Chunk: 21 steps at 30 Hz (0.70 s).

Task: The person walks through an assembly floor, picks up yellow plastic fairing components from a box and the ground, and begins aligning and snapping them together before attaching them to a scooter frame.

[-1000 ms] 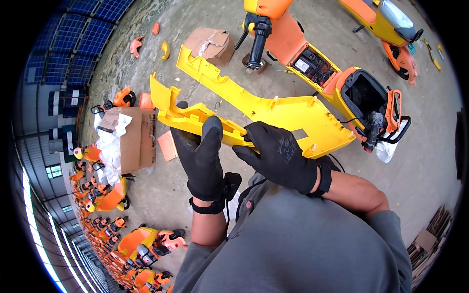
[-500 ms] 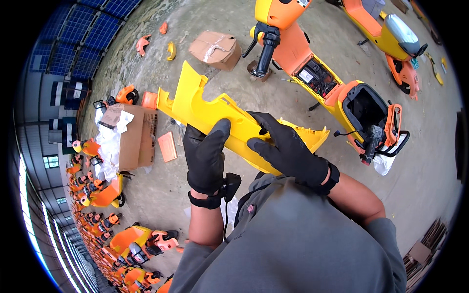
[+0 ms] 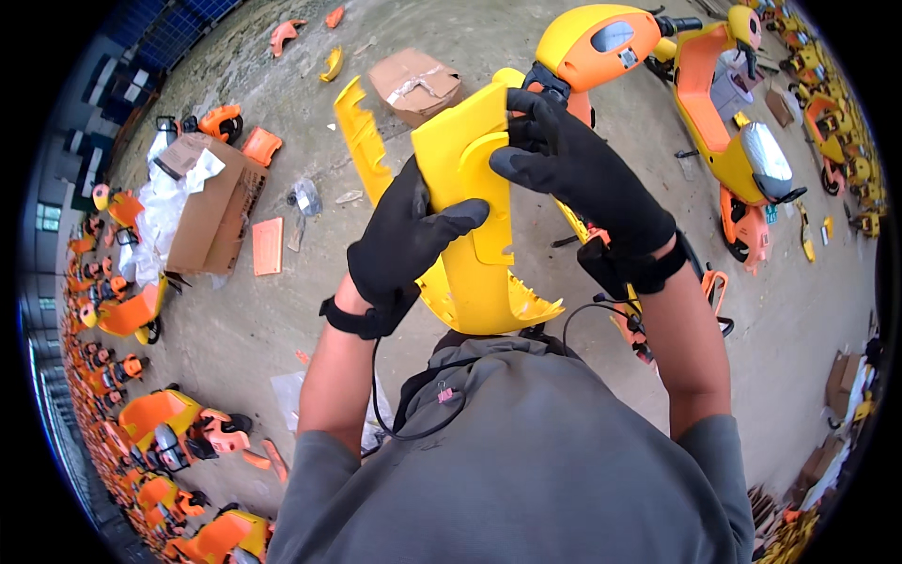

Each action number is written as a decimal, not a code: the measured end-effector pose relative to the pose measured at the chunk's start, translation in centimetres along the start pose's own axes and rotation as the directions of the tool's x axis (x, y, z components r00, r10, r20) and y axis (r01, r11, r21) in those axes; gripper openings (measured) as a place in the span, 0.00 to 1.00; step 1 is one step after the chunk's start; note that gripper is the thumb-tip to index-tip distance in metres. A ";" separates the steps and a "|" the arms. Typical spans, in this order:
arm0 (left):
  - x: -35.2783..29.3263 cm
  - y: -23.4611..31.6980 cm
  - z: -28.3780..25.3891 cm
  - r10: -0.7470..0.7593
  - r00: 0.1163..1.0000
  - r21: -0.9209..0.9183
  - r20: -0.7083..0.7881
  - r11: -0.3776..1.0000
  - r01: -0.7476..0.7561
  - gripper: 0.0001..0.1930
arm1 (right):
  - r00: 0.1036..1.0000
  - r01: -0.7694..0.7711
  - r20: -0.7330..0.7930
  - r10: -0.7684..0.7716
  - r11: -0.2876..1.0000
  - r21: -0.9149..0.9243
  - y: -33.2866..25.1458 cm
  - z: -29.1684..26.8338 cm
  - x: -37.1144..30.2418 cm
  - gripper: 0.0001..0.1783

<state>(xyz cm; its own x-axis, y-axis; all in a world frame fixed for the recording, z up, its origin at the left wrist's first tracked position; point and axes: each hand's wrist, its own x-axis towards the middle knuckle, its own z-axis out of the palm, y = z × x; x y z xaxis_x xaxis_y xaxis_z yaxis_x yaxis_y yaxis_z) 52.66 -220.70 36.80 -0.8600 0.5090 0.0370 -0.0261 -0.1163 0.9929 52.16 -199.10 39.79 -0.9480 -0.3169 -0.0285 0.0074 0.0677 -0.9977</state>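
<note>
Both my black-gloved hands hold a curved yellow plastic scooter body panel [image 3: 474,249] in front of my chest. Its long axis runs away from me, with a toothed edge at the near end and another notched strip at the far left. My left hand [image 3: 399,240] grips the left side, thumb laid across the face and the other fingers mostly hidden. My right hand [image 3: 587,174] closes on the far right edge, thumb and fingers bent around it. Beyond the panel stands a yellow and orange scooter [image 3: 601,47], partly covered by my right hand and arm.
A closed cardboard box [image 3: 413,80] sits on the floor ahead. An open carton [image 3: 216,207] with white wrapping stands left, near a flat orange panel [image 3: 268,246]. Another scooter [image 3: 719,122] is at the right. Rows of scooters [image 3: 178,432] line the left side.
The yellow panel has turned from lying crosswise to pointing away from me. My right hand has moved up to its far right edge. The view has shifted, showing more scooters at right.
</note>
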 end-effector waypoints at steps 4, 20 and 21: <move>1.2 -0.4 -3.0 0.021 0.987 0.089 0.160 0.995 -0.036 0.31 | 0.964 0.056 0.262 -0.042 0.997 -0.044 -1.7 -1.7 2.5 0.35; 2.0 -3.6 -7.9 -0.441 0.809 0.788 0.388 0.614 -0.043 0.28 | 0.825 -0.356 0.317 0.468 0.866 -0.352 3.1 4.9 3.6 0.24; 1.5 -3.8 -8.4 -0.448 0.806 0.781 0.388 0.624 -0.030 0.28 | 0.838 -0.314 0.341 0.425 0.888 -0.336 4.1 5.6 3.5 0.24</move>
<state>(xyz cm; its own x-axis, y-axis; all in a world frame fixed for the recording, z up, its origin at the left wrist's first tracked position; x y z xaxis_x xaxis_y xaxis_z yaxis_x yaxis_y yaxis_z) 47.14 -226.65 32.16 -0.4833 0.7932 -0.3706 0.4073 0.5784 0.7068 50.63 -205.21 35.30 -0.6831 -0.5597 -0.4693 0.1970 0.4775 -0.8563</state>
